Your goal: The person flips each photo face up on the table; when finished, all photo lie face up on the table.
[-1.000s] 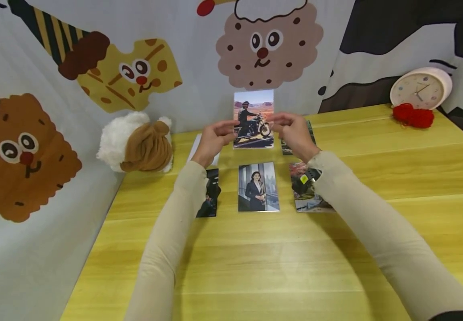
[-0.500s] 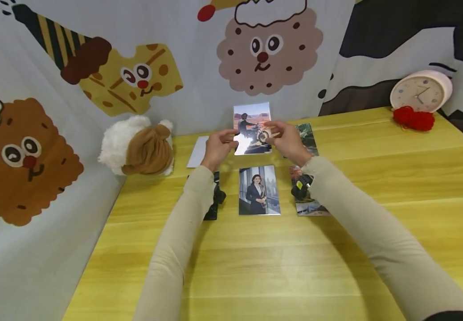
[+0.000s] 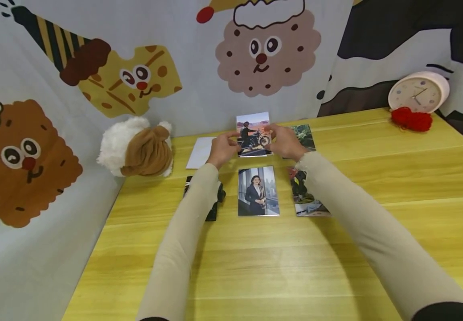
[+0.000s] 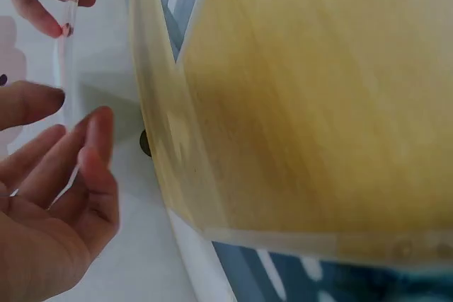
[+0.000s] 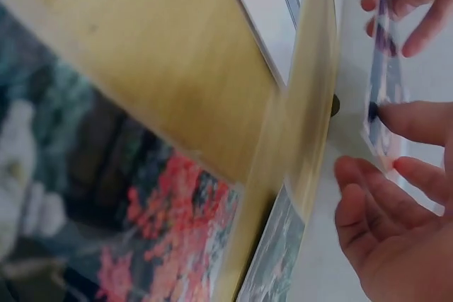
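Note:
Both hands hold a photo of a motorcycle rider [image 3: 251, 127] up at the back of the table. My left hand [image 3: 222, 149] pinches its left edge between thumb and fingers; my right hand [image 3: 287, 141] pinches the right edge. Seen from the left wrist, the photo [image 4: 66, 68] is a thin, almost edge-on sheet by the left thumb. From the right wrist, the right thumb presses the photo's face [image 5: 382, 90]. Nearer me lies a photo of a person in a dark suit [image 3: 258, 191].
A dark photo [image 3: 212, 211], partly under the left sleeve, a red-flower photo [image 3: 311, 208], a green photo [image 3: 304, 136] and a white card [image 3: 199, 154] lie around. A plush toy [image 3: 135, 147] sits back left; a clock [image 3: 417, 93] and red yarn [image 3: 411, 119] stand back right, before a printed curtain [image 3: 199, 26].
The motorcycle photo has come down towards the tabletop, gripped by both hands. The hands have drawn slightly closer together, and the white card shows more.

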Available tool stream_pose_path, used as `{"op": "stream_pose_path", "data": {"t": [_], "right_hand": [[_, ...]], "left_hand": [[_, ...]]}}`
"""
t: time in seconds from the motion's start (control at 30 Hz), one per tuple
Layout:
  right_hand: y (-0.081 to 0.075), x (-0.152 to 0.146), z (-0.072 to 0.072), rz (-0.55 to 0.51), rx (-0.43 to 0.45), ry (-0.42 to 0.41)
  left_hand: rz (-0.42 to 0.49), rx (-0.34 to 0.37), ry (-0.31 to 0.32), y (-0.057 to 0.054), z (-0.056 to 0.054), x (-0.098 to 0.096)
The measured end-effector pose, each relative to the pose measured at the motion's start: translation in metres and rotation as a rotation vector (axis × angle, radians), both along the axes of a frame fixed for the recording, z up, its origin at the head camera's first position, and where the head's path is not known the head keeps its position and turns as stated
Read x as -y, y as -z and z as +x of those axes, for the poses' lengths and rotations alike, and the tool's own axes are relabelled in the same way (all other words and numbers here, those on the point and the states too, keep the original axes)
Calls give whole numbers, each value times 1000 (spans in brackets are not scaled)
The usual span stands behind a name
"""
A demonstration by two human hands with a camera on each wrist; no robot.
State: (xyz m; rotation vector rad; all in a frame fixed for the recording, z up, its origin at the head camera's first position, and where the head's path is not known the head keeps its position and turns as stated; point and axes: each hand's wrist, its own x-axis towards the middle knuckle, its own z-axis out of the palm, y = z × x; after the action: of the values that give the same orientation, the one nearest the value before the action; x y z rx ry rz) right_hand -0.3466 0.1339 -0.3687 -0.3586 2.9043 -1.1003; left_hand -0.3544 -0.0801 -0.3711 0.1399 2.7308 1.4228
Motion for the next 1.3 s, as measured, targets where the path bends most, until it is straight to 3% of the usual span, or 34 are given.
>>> {"op": "stream_pose_path", "data": {"t": [0.1, 0.23, 0.3, 0.8, 1.07, 1.3], "right_hand": [[-1, 0, -3, 34, 31, -2], [0, 5, -6, 89, 29, -3], [2, 7, -8, 119, 22, 1], [8, 19, -15, 267, 78, -35], [11, 20, -18, 338, 75, -31], [11, 27, -14, 420, 85, -14]], "left_hand": [[-30, 72, 31, -2, -4, -1], [-2, 203, 79, -5, -7, 1], [16, 233, 95, -7, -8, 1], [-160, 178, 92, -3, -7, 4], [-188, 183, 111, -4, -8, 5], [-212, 157, 121, -6, -5, 4]]}}
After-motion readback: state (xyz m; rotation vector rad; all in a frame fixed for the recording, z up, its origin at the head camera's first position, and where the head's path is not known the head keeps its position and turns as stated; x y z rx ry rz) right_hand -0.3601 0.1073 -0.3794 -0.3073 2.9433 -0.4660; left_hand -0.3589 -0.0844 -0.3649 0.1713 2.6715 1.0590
